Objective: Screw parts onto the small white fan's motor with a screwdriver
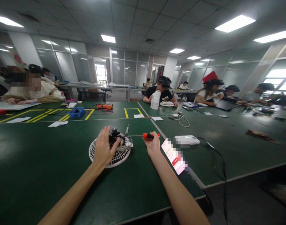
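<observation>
My left hand [103,148] lies over the left side of a round white fan grille [118,161], its fingers stretched out and its thumb apart. Between them sits a dark motor part [114,134] with wires bundled beside it; the palm hides some of it. To the right, just above the table, my right hand [153,145] is closed around an orange-and-black screwdriver [147,135]; its handle lies sideways and I cannot make out the blade. A slim tool with a pale handle [127,129] is just behind the grille.
A lit phone [174,157] and a white power bank [187,140] with a black cable lie right of my right arm. Farther back are a blue bin [76,112], an orange multimeter [104,106] and a white cable [180,118]. Other people sit around the green table [39,162].
</observation>
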`<state>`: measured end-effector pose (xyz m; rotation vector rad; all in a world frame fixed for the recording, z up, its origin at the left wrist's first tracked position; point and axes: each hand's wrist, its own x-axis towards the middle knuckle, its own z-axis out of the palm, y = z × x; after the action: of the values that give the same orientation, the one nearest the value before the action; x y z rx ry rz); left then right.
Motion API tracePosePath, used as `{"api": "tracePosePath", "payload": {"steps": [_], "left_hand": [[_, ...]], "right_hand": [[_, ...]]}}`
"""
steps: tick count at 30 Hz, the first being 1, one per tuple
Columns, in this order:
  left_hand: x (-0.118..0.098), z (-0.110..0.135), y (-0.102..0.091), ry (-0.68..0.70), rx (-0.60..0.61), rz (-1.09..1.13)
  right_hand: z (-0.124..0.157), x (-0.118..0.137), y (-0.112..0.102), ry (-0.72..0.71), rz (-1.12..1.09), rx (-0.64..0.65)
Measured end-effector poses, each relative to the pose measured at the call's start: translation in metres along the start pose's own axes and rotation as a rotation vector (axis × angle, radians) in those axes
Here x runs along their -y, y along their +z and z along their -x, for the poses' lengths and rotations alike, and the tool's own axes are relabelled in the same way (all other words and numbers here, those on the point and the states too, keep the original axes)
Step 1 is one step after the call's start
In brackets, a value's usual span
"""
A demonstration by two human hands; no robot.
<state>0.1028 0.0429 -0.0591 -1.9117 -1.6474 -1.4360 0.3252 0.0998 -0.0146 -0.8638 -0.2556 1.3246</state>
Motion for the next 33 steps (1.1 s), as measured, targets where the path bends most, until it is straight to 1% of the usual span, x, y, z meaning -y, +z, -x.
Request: {"api": "tracePosePath", "payload": {"steps": [2,3,9,14,20,29,33], "left_hand": [[0.000,-0.001,-0.001,-0.086,0.085,0.013],[-0.001,-0.001,-0.002,-0.118,0.102,0.018],[-0.008,-0.004,-0.010,-0.259,0.084,-0.032],[-0.012,-0.005,-0.013,-0.275,0.034,-0.045],[-0.015,-0.003,-0.010,-0.307,-0.021,-0.023],[-0.019,-0.004,-0.009,-0.333,-0.005,0.021],[-0.023,-0.007,-0.009,-0.339,0.029,-0.006]], "right_hand": [[-0.001,-0.001,-0.001,-0.019,-0.007,-0.015],[-0.002,-0.002,-0.002,-0.023,-0.006,-0.019],[-0.001,-0.008,-0.002,-0.028,0.025,-0.016],[-0.001,-0.013,-0.002,-0.031,0.028,0.007],[-0.002,-0.015,-0.005,-0.057,0.022,0.033],[-0.002,-0.018,-0.005,-0.069,0.054,0.073],[-0.001,-0.019,-0.004,-0.091,0.121,0.046]]}}
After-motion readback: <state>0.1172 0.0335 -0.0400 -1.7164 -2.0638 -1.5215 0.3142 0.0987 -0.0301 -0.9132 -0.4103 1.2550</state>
